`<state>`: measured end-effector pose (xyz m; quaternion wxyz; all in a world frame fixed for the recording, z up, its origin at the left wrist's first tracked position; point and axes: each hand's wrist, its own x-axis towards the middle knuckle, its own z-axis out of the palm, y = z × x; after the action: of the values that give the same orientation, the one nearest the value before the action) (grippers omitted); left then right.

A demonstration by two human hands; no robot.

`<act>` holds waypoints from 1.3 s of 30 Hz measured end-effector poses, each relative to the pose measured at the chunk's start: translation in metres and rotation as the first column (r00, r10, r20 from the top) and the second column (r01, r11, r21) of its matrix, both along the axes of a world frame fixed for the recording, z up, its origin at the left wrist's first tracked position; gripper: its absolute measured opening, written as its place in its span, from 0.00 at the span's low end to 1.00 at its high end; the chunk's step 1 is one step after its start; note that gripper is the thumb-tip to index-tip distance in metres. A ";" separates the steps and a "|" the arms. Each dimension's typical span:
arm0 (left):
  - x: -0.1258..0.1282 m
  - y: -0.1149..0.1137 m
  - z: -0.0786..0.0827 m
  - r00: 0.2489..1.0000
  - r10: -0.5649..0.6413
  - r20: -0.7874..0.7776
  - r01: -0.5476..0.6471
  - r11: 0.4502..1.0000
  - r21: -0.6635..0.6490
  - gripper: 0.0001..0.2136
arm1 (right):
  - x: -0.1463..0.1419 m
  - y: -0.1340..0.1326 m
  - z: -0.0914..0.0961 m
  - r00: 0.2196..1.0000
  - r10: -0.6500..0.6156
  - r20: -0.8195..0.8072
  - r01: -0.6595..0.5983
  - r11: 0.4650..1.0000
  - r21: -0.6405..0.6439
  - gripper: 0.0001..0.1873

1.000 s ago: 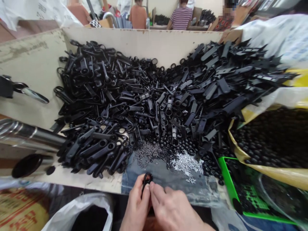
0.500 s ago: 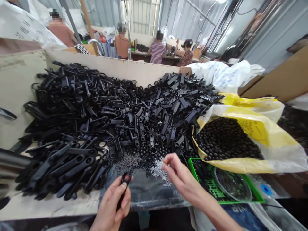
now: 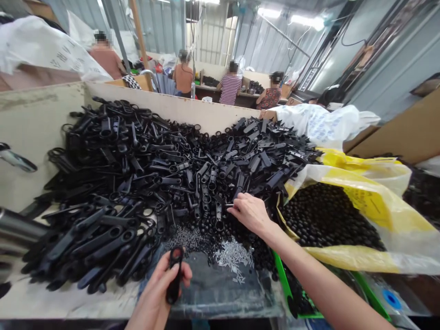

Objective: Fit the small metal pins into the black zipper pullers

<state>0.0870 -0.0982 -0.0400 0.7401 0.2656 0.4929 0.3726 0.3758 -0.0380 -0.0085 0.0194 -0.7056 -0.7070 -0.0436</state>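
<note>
Corrugated metal walls (image 3: 154,36) enclose the workshop, and from my remote post I can see co-workers (image 3: 230,89) at a far bench around 12 o'clock. Nearer, a cream-painted board bin (image 3: 165,107) holds a big heap of black plastic strap parts (image 3: 151,178), looped at the ends, spreading from 9 to 2 o'clock across my view.

At 7 o'clock my left hand (image 3: 160,288) grips one of those parts, a black looped piece (image 3: 174,275). The fingers are closed around it, and its long end hangs below the palm, over a denim cloth (image 3: 220,293). Near 4 o'clock my right hand (image 3: 249,213) reaches the lower edge of the heap, thumb and fingertips pinched together; I cannot tell whether they hold anything.

Small silver pins (image 3: 233,259) lie on the cloth between the hands, just beside darker grey pins (image 3: 182,239) and loose black beads (image 3: 202,224). At 3 o'clock a yellow-and-white plastic sack (image 3: 378,206) sits full of more beads, with a green tray (image 3: 282,279) under its edge at 5 o'clock.
</note>
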 end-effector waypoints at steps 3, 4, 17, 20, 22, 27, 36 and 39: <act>0.005 -0.003 0.005 0.995 0.013 0.103 -0.008 0.999 -0.051 0.21 | -0.010 -0.006 -0.008 0.999 -0.050 -0.002 0.050 0.999 0.014 0.11; 0.006 -0.003 0.006 0.992 0.018 0.129 -0.009 0.998 -0.068 0.22 | -0.012 -0.009 -0.008 0.998 -0.068 -0.012 0.068 0.997 0.030 0.09; 0.016 -0.015 -0.009 0.935 0.206 0.289 -0.182 0.978 -0.105 0.21 | -0.126 -0.099 -0.008 0.752 0.170 -0.637 -0.033 0.975 0.220 0.04; 0.017 -0.018 -0.017 0.885 0.247 0.394 -0.202 0.967 -0.153 0.19 | -0.143 -0.105 -0.021 0.693 0.224 -0.685 -0.012 0.954 0.300 0.06; 0.016 -0.020 -0.020 0.875 0.253 0.414 -0.201 0.966 -0.165 0.19 | -0.147 -0.106 -0.026 0.678 0.278 -0.681 -0.020 0.933 0.361 0.08; 0.016 -0.025 -0.014 0.857 0.251 0.451 -0.193 0.966 -0.170 0.17 | -0.153 -0.108 -0.030 0.718 0.332 -0.612 -0.032 0.894 0.448 0.11; 0.021 -0.027 -0.014 0.857 0.254 0.448 -0.191 0.965 -0.180 0.14 | -0.160 -0.108 -0.034 0.788 0.311 -0.531 -0.013 0.871 0.492 0.15; 0.023 -0.026 -0.013 0.901 0.254 0.352 -0.206 0.964 -0.167 0.16 | -0.160 -0.111 -0.036 0.783 0.299 -0.546 -0.017 0.887 0.462 0.13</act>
<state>0.1102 -0.1246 -0.0534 0.7857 0.0833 0.3946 0.4692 0.2153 -0.1486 -0.0443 0.4029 -0.5962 -0.6939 0.0292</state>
